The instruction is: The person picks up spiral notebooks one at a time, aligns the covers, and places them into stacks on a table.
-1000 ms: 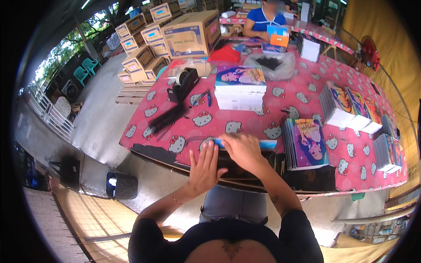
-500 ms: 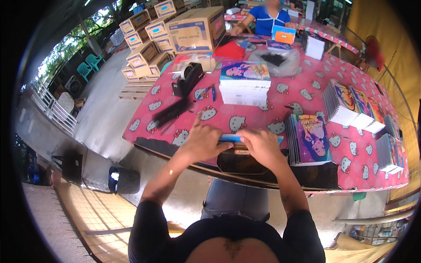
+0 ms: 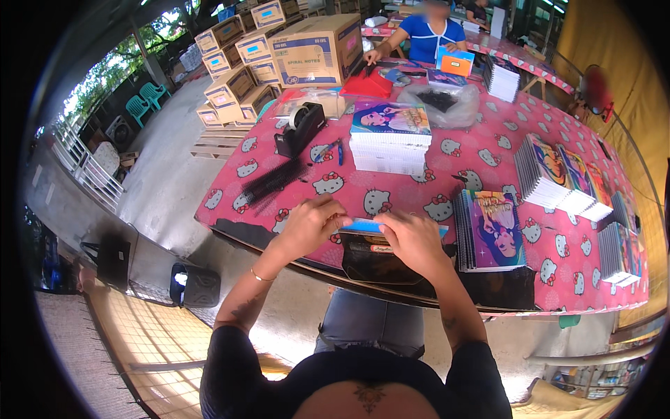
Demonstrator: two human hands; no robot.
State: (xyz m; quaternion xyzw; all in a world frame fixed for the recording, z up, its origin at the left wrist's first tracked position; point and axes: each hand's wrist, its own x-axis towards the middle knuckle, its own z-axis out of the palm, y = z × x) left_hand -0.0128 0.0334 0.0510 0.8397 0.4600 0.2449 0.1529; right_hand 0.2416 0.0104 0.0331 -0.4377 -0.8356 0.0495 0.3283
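A thin blue-edged item, probably a notebook seen nearly edge-on, lies across the near table edge. My left hand pinches at its left end with the fingers drawn together. My right hand grips its right part, thumb along the top edge. Just below is a dark panel with a small red-and-white label. Right of my hands stands a stack of spiral notebooks with purple illustrated covers. Black binding coils lie in a bundle beyond my left hand.
A taller notebook stack stands ahead, beside blue-handled pliers and a black tape dispenser. More notebooks line the right. Cartons rise at the far left. Across the table, a person in blue holds a blue-and-orange item.
My left hand has shifted slightly, its extended index finger now curled in to a pinch at the item's left end. My right hand keeps its grip. The person opposite has reached a hand over the red item.
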